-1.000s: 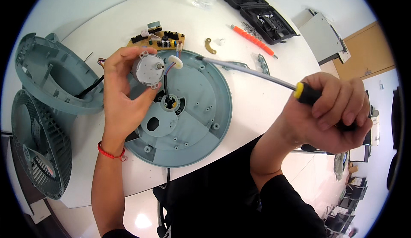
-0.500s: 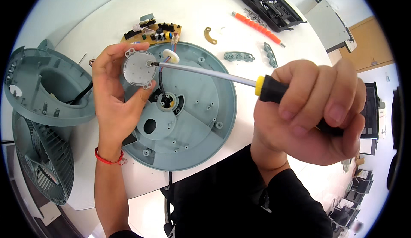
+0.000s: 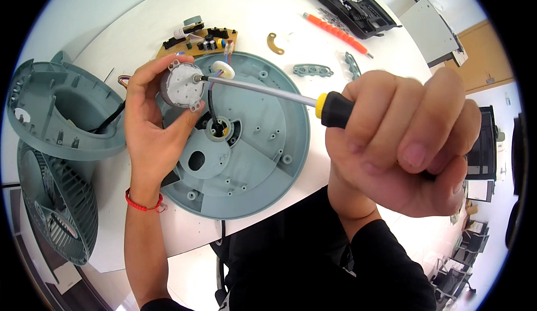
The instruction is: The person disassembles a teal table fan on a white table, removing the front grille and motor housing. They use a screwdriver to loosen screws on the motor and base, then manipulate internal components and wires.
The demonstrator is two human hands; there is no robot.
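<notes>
My left hand [image 3: 152, 129] is closed around the rim of a small round silver motor [image 3: 182, 92] with two screw ears, its flat face turned up to the right. A screwdriver [image 3: 263, 91] with a black and yellow handle is gripped in my right hand [image 3: 405, 135]. Its shank slants left, and the tip meets the small shaft stub at the motor's edge, or nearly so; exact contact is hard to tell. Beneath both hands lies a large round grey-green base [image 3: 251, 157]. A white disc [image 3: 222, 70] with wires sits at its upper edge, beside the motor.
Grey-green plastic housings [image 3: 61, 109] stand at the left. Behind the base are a circuit board [image 3: 173, 50] and a brass curved bracket [image 3: 274, 43]. Small grey brackets [image 3: 312, 70], an orange flexible shaft [image 3: 338, 35] and a black tool case [image 3: 358, 12] lie farther right on the white table.
My right hand and the screwdriver have shifted a little left. The motor has tilted in my left hand, so more of its side shows.
</notes>
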